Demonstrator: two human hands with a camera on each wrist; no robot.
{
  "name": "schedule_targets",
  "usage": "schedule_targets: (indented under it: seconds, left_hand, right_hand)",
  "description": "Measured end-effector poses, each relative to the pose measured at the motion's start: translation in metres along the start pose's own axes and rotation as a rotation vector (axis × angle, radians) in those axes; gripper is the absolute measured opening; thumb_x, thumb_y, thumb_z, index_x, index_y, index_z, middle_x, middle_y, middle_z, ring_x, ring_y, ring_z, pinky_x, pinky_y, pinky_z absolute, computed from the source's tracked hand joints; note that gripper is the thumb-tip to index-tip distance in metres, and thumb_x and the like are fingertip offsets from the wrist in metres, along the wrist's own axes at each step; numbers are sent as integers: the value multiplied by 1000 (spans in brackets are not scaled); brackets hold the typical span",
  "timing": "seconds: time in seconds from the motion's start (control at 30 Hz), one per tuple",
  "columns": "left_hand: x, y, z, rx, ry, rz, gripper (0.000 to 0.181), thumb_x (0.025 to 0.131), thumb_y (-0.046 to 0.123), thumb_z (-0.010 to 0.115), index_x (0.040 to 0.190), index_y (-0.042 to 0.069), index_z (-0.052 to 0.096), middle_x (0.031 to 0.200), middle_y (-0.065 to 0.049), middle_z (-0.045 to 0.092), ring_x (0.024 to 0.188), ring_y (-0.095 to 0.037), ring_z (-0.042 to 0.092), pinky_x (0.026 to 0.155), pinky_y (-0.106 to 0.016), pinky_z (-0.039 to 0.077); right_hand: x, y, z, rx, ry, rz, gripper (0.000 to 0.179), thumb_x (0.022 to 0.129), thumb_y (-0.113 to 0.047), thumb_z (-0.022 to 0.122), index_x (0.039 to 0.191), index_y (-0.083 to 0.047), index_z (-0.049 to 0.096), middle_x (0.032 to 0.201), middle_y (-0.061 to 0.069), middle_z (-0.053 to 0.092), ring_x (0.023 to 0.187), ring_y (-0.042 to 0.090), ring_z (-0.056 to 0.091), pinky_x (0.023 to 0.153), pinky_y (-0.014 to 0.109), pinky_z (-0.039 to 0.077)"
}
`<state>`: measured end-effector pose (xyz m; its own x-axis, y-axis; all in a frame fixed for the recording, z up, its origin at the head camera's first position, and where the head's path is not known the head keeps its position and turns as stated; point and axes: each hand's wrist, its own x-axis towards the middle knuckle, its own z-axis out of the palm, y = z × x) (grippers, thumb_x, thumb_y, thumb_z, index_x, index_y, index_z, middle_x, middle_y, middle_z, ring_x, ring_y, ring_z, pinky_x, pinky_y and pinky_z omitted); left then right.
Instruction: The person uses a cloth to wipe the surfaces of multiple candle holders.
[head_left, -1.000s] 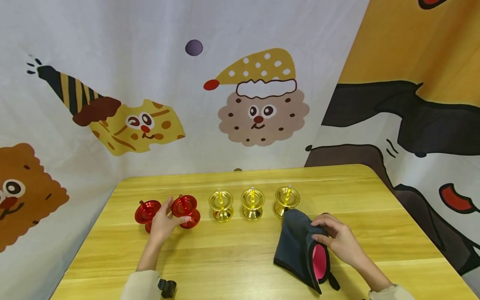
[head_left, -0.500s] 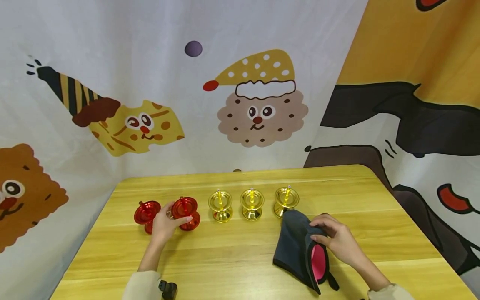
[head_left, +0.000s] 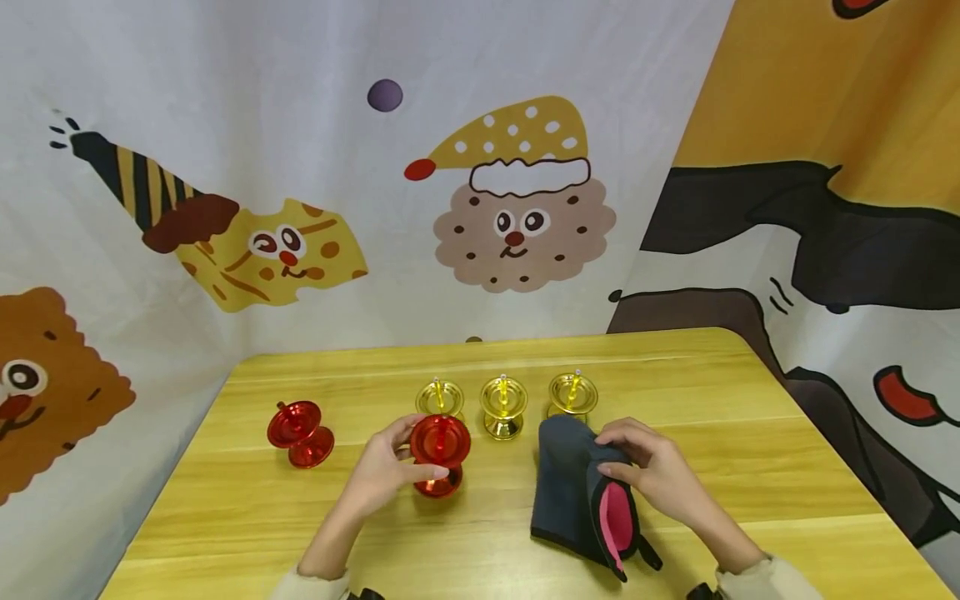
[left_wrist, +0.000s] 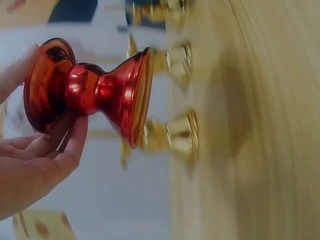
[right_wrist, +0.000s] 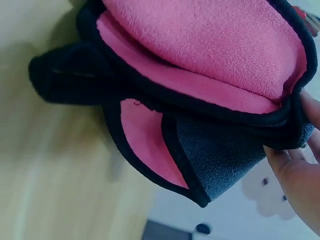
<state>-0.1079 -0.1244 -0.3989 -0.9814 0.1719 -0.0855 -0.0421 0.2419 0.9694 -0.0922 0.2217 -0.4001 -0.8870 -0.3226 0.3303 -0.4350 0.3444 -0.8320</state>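
My left hand grips a red, shiny candle holder by its upper dish, with the thumb on the near side. In the left wrist view the red holder's foot hangs off the wooden table. Its dish overlaps the leftmost gold candle holder in the head view. A second red candle holder stands alone at the left. On the right, my right hand pinches the upper edge of a folded dark blue-grey cloth, which has black trim and a pink fleece lining. A black loop sticks out from its edge.
Two more gold candle holders, a middle one and a right one, stand in line behind the cloth and red holder. The wooden table ends at a curtain with cartoon prints.
My left hand has carried the red candle holder rightward and nearer, away from the other red one. My right hand and the cloth have shifted slightly left.
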Motion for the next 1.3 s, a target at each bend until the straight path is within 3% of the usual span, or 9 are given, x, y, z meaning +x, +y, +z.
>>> schedule_targets:
  seconds: [0.23,0.43,0.73,0.9,1.1,1.3]
  left_hand:
    - [-1,23,40,30,-124,102,78,65,12,83,130,-4,43,120,-16,55,105,-29,55,89,-41,45]
    - [-1,32,60,11,-187,141,77,66,12,83,130,-3,42,118,-14,55,101,-25,57,83,-33,50]
    - [-1,31,68,88,-262,198,77,68,14,81,131,-2,40,120,-16,52,95,-23,60,75,-25,51]
    - [0,26,73,156,-272,225,77,69,19,80,132,-3,41,118,-15,54,93,-18,60,74,-22,49]
    - [0,24,79,189,-238,283,76,71,22,79,132,-2,40,117,-11,57,94,-17,58,78,-26,48]
    - [-1,25,80,169,-248,275,70,75,23,75,130,-3,40,117,-12,58,100,-20,56,83,-30,46]
  right_hand:
    - [16,-28,14,128,-28,-119,28,76,10,67,103,2,61,105,19,54,96,12,55,79,20,48]
    - [25,-41,30,146,-44,-135,29,77,6,68,105,2,60,107,18,53,96,13,55,78,23,50]
    - [26,-37,43,9,-88,-19,39,72,1,74,110,-2,62,111,9,55,99,18,55,82,25,49]
    - [25,-32,49,-105,-99,-24,40,72,-5,76,110,-7,64,111,8,58,103,28,54,83,29,49]
    - [25,-30,53,-67,-84,-30,40,71,-4,76,109,-5,64,110,9,59,102,29,55,84,30,49]
    - [24,-28,56,-21,-66,16,36,70,-2,76,104,-7,66,106,6,60,100,23,57,82,28,49]
